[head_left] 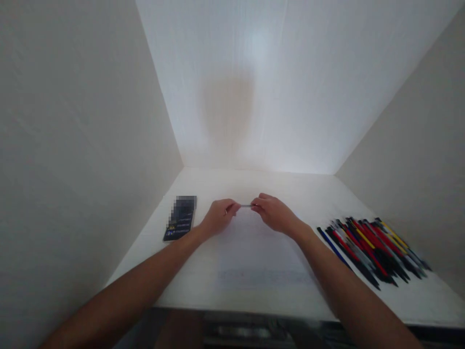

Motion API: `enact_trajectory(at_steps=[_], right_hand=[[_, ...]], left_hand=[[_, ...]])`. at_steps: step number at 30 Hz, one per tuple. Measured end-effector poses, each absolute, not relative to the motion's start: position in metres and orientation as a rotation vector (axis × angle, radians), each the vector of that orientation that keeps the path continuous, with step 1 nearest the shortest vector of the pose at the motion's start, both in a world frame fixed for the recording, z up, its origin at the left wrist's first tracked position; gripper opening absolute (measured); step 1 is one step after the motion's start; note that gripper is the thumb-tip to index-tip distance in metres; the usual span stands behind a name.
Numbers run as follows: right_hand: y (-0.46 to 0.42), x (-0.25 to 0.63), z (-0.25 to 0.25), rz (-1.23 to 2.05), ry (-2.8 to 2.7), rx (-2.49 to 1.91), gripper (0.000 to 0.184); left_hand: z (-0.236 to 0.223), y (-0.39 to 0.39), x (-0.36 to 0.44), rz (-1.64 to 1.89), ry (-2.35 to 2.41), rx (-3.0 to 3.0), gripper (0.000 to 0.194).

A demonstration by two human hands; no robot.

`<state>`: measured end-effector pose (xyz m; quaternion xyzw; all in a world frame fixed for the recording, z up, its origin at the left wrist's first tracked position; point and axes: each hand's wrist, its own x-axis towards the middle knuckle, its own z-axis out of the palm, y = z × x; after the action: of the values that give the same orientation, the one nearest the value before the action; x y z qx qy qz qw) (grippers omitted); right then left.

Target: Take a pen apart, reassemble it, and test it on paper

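Pale desk [189,291] underlay the left hand [220,216] and right hand [273,213], whose fingers [260,201] pinched a slim dark rod [246,206] between them, seemingly taken up but not set down, pens [378,252] untouched to their right.

A thin, straight grey stick [246,206] runs level left to right, both ends hidden in pinching fingers [235,207].

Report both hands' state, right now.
Left hand: closed, holding one end of a thin rod.
Right hand: closed, holding the other end of the same rod.
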<state>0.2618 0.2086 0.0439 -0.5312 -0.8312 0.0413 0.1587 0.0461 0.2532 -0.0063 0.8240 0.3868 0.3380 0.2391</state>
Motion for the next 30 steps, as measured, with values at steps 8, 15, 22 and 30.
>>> enact_trajectory(at_steps=[8,15,22,30], right_hand=[[0.212,0.271,0.008,0.249,-2.265,-1.605,0.017],[0.212,0.27,0.009,0.183,-2.292,-1.487,0.018],[0.209,0.268,0.004,0.235,-2.189,-1.562,0.015],[0.213,0.267,0.003,0.222,-2.217,-1.35,0.024]], left_hand=[[-0.024,0.254,0.053,0.98,1.079,2.223,0.045],[-0.024,0.258,0.054,0.996,1.101,2.224,0.042],[-0.024,0.253,0.052,1.043,1.24,2.196,0.06],[-0.023,0.252,0.054,1.073,1.065,2.269,0.032]])
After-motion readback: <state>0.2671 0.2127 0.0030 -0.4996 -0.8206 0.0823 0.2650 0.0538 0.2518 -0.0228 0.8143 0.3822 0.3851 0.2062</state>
